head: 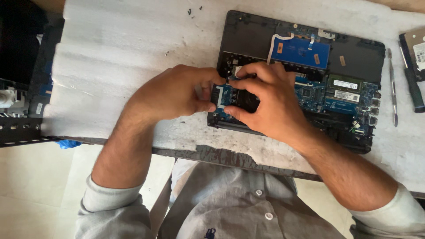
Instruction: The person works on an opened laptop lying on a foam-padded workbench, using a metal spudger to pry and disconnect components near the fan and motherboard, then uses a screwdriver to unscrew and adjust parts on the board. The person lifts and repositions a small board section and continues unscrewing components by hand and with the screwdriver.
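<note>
Your two hands meet over the near left corner of the opened laptop base (354, 57), which lies on the white foam sheet (124, 48) covering the worktable, its bottom cover off and its blue circuit board (318, 95) exposed. The laptop sits straight ahead of you and a little to the right, with most of its body stretching away to the right of your hands.

Your left hand (170, 95) comes in from the left, curled, with the thumb and fingertips pinched together at the left edge of the board, touching the board's end just beside a small white connector strip (218, 95). What exactly the fingertips grip is too small to make out. Your right hand (270, 108) lies across the board from the right, fingers bent and spread over the dark fan area (245, 99); its fingertips press down near the upper left corner of the chassis, and its thumb hooks along the near edge of the base. Whether it clasps a part or only bears down, you cannot tell. The fingertips of both hands nearly touch each other.

Beyond your hands, the blue touchpad board (301, 51) and the two memory modules (349, 88) lie uncovered. To the right of the laptop rest a thin metal pry tool (392, 84) and a dark-handled screwdriver (414, 88), well apart from both hands.
</note>
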Available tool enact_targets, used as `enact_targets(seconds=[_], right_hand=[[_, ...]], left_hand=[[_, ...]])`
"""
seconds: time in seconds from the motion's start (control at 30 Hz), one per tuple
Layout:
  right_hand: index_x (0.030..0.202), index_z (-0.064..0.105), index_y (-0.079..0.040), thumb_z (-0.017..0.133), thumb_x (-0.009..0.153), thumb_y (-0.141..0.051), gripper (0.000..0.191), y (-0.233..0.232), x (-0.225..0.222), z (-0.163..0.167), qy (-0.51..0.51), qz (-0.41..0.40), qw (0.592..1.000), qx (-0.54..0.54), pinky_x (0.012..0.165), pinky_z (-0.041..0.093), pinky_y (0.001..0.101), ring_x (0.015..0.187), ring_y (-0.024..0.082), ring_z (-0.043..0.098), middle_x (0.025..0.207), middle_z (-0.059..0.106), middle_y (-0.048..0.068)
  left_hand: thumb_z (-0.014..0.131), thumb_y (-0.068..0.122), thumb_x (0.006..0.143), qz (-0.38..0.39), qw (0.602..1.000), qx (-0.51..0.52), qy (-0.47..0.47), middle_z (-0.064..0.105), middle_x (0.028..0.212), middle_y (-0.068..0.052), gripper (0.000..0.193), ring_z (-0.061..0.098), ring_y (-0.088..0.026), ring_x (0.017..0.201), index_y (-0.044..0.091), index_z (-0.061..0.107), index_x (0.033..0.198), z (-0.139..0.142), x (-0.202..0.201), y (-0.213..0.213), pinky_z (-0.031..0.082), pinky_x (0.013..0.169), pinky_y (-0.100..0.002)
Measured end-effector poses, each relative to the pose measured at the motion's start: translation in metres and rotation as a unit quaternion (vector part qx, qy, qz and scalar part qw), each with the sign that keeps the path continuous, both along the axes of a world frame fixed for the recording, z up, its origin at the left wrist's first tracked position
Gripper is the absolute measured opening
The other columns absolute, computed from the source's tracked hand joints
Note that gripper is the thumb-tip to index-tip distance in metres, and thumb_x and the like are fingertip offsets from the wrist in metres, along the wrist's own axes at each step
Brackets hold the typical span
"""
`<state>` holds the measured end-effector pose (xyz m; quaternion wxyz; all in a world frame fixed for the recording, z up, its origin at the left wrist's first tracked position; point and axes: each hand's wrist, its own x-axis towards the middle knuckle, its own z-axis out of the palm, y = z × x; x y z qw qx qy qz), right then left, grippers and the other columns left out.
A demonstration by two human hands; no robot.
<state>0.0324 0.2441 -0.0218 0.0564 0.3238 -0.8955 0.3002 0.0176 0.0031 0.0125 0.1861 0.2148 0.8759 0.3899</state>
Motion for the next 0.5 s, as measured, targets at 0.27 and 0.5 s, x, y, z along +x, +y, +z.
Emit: enact_targets(seconds=[0.27,0.5], right_hand=[[0.113,0.076,-0.011,0.094,0.072,-0.035,0.05,-0.0008,-0.0017,0.0006,-0.003,0.0,1.0,-0.001,0.102,0.036,0.046,0.119,0.028,0.051,0.128,0.061,0.0],[0.115,0.075,-0.012,0.095,0.071,-0.033,0.053,0.0036,-0.0021,0.0009,0.003,0.005,1.0,-0.025,0.103,0.038,0.0447,0.119,0.025,0.054,0.126,0.064,0.0]], left_hand=[[0.086,0.017,0.076,0.003,0.999,-0.034,0.019,0.076,0.081,-0.003,0.042,0.073,-0.021,0.071,0.019,0.072,0.115,0.0008,0.0001,0.0004,0.054,0.063,-0.037],[0.086,0.018,0.071,-0.006,1.0,-0.023,0.014,0.076,0.083,-0.003,0.043,0.074,-0.021,0.073,0.016,0.071,0.111,-0.0017,-0.0013,0.0002,0.056,0.063,-0.037]])
